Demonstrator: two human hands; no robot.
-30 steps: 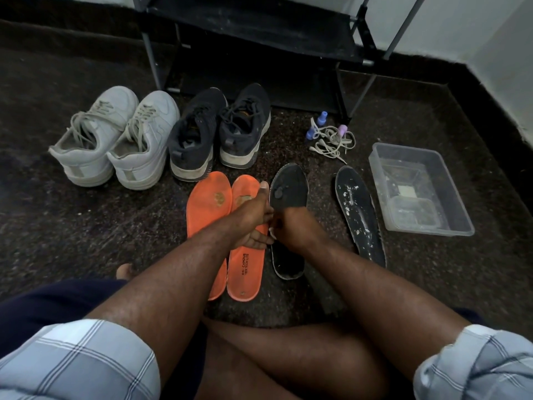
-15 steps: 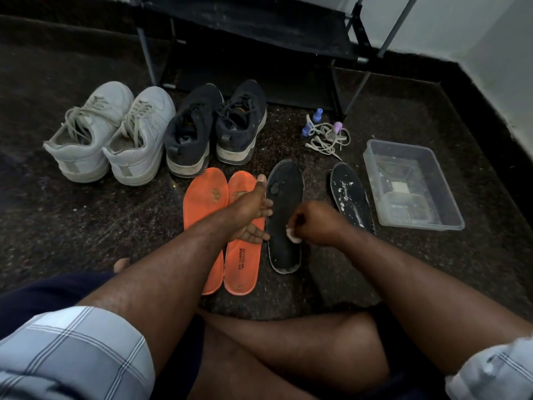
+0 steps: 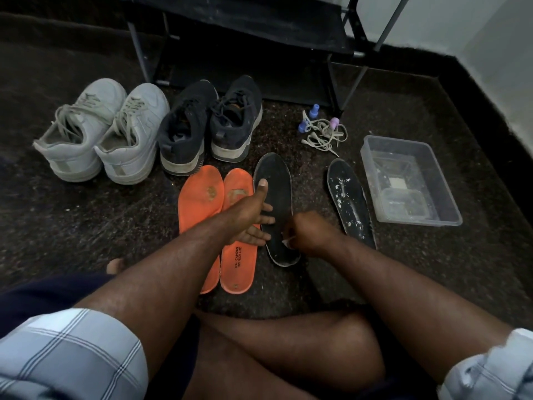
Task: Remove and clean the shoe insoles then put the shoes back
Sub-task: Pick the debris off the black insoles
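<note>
Your left hand (image 3: 250, 219) lies flat w/ fingers spread on the near black insole (image 3: 275, 197), thumb up along its left edge. Looks like you're pinning it so it won't skid on the dark speckled floor (image 3: 86, 226) while the other hand scrubs. Your right hand (image 3: 307, 230) is curled tight round a small white wipe or pad (image 3: 288, 242), only a scrap of it showing, pressed at the insole's heel end on the right edge. Can't tell what the wipe is made of.

The second black insole (image 3: 350, 202) sits apart to the right, flecked w/ white residue, just beside the clear plastic tub (image 3: 372, 157); prob parked there to be near the cleaning stuff. The two orange insoles (image 3: 219, 226) lie side by side, touching, left of your working insole, partly under your left forearm.

The black sneakers (image 3: 212, 125) and white sneakers (image 3: 101, 131) stand in pairs, heels toward you, in front of the black shoe rack (image 3: 259, 30), so they go back easily. Loose white laces (image 3: 324, 135) and small blue and purple bottles (image 3: 315, 109) lie by the rack's leg.

My read: mid-clean on the black pair; nothing back in the shoes yet.
</note>
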